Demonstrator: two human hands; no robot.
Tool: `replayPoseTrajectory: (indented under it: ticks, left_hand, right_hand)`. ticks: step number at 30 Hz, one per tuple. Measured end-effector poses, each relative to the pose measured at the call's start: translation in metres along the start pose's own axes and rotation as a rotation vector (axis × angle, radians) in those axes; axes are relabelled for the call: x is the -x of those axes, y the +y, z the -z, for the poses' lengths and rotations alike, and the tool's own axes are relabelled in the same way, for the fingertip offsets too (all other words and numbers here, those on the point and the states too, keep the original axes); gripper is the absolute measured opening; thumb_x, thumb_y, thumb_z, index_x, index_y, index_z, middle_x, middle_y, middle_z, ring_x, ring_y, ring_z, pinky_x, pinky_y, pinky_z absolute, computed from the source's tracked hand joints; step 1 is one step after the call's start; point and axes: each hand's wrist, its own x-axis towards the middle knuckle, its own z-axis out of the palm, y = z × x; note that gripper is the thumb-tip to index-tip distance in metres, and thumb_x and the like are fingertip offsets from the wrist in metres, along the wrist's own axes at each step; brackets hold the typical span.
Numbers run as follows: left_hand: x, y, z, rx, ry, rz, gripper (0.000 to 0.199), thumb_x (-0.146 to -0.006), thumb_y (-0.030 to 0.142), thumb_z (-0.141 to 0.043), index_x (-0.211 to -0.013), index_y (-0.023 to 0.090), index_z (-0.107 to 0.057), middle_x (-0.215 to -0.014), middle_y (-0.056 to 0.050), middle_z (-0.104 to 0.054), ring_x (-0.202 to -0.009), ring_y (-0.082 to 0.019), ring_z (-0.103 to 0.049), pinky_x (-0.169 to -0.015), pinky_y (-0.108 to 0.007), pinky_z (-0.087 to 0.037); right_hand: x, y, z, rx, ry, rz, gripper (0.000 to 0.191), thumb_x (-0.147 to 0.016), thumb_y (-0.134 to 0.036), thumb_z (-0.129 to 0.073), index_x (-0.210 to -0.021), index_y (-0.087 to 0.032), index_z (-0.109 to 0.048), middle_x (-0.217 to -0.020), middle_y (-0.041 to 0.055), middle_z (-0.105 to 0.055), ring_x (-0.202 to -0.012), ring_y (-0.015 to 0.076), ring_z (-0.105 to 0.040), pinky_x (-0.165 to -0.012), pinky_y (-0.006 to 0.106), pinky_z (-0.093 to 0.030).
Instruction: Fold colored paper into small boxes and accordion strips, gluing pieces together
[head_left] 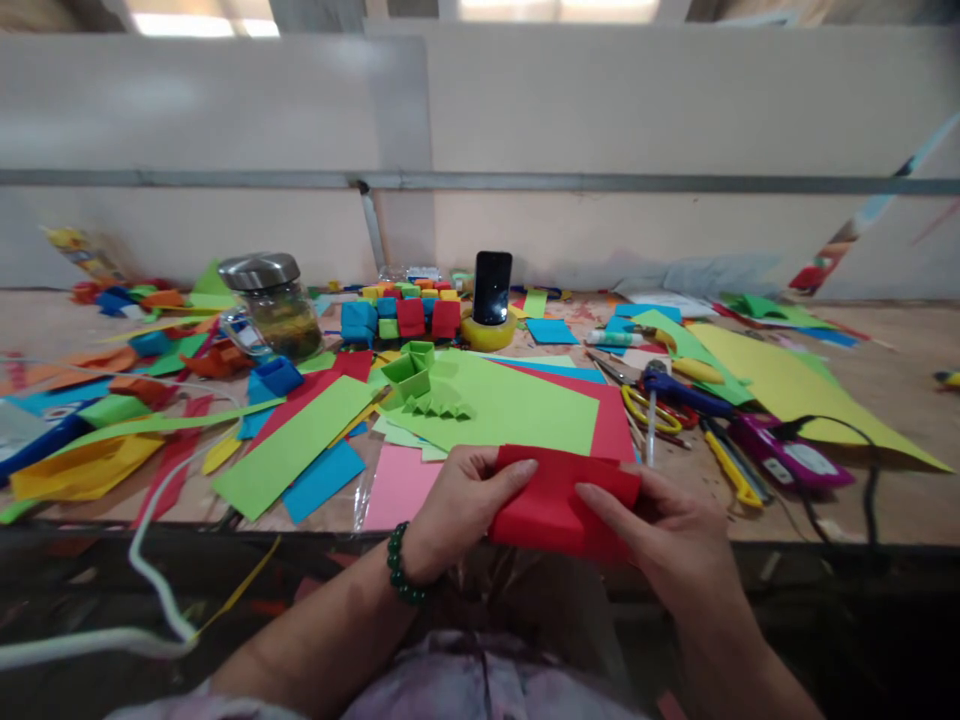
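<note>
Both of my hands hold a folded red paper (559, 500) at the near edge of the table (885, 500). My left hand (461, 505) grips its left side with the thumb on top, and a green bead bracelet (401, 568) circles that wrist. My right hand (660, 530) pinches its right side, the thumb lying across the sheet. Just beyond lie a light green sheet (510, 405), a red sheet (611, 425) and a pink sheet (397, 485).
Green folded boxes (411, 370) sit on the green sheet. A phone (493, 287) stands in a yellow tape roll (487, 333). A glass jar (271, 305) stands at the left. Scissors (660, 400), a glue stick (613, 338) and a purple tool (787, 455) lie at the right.
</note>
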Motion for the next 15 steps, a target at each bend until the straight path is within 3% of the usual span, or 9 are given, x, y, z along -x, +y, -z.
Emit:
replayPoseTrajectory:
  ticks: [15]
  left_hand:
    - [-0.0002, -0.0015, 0.0003, 0.046, 0.022, 0.001, 0.034, -0.075, 0.043, -0.071, -0.086, 0.011, -0.074, -0.078, -0.006, -0.072, -0.066, -0.014, -0.061, -0.062, -0.022, -0.045]
  right_hand:
    - [0.0018, 0.0025, -0.0026, -0.056, 0.011, -0.016, 0.029, -0.07, -0.042, -0.073, -0.083, -0.016, -0.073, -0.071, 0.0041, -0.071, -0.062, 0.0195, -0.064, -0.054, 0.028, -0.053]
